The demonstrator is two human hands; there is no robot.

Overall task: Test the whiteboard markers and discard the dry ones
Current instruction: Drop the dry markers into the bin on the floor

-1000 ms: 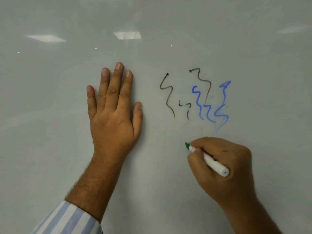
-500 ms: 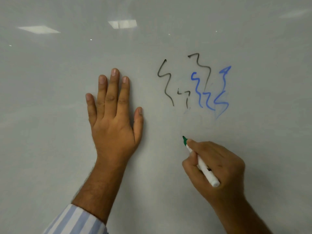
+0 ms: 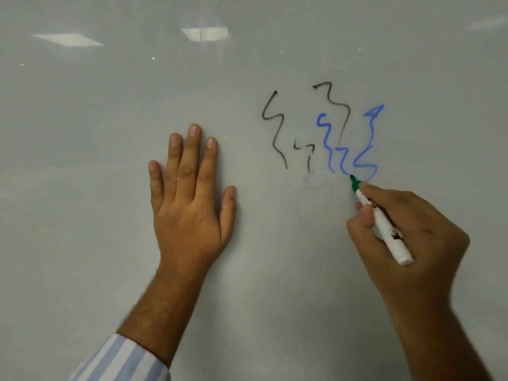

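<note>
A glossy white whiteboard [image 3: 96, 243] fills the view, reflecting ceiling lights and bearing black and blue squiggles [image 3: 327, 133]. The white-barrelled, green-tipped marker [image 3: 380, 220] touches the board just below the blue lines, pinched in the right hand [image 3: 406, 237]. The left hand [image 3: 189, 196] lies flat, fingers straight.

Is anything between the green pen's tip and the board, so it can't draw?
Nothing visible is in the way. The right hand grips the green marker, and its tip sits right at the whiteboard, beside the bottom of the blue squiggles. The left hand lies flat, well apart.
</note>
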